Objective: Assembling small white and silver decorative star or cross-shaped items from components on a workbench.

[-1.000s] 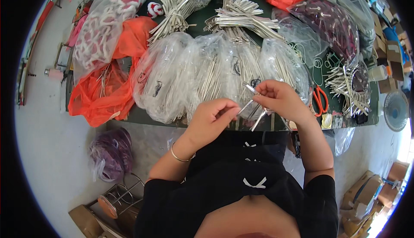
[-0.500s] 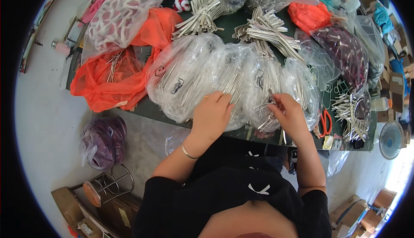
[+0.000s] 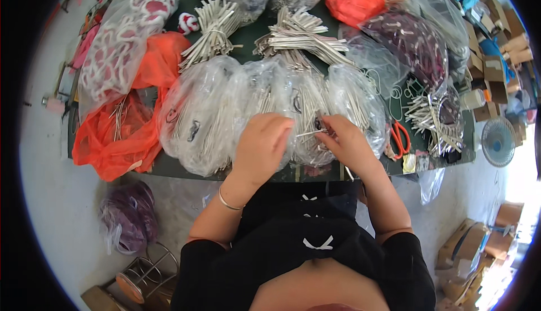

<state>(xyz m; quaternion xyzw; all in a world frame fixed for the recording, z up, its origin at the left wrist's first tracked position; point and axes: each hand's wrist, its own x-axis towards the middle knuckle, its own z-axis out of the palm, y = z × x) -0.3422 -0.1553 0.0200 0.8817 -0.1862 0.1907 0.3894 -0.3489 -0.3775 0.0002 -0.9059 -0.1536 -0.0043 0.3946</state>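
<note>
Silvery metal pin (image 3: pixel 309 133) spans the gap between both hands, just above the near edge of the green table (image 3: pixel 248 34). Left hand (image 3: pixel 262 144) has its fingers curled together, pinching one end; right hand (image 3: pixel 345 140) pinches the other end between thumb and fingertips. Both hands rest on clear bags (image 3: pixel 225 113) stuffed with more metal pieces. Orange bag (image 3: pixel 121 133) lies to the left, orange scissors (image 3: pixel 400 139) to the right, loose bundles (image 3: pixel 301 34) behind.
</note>
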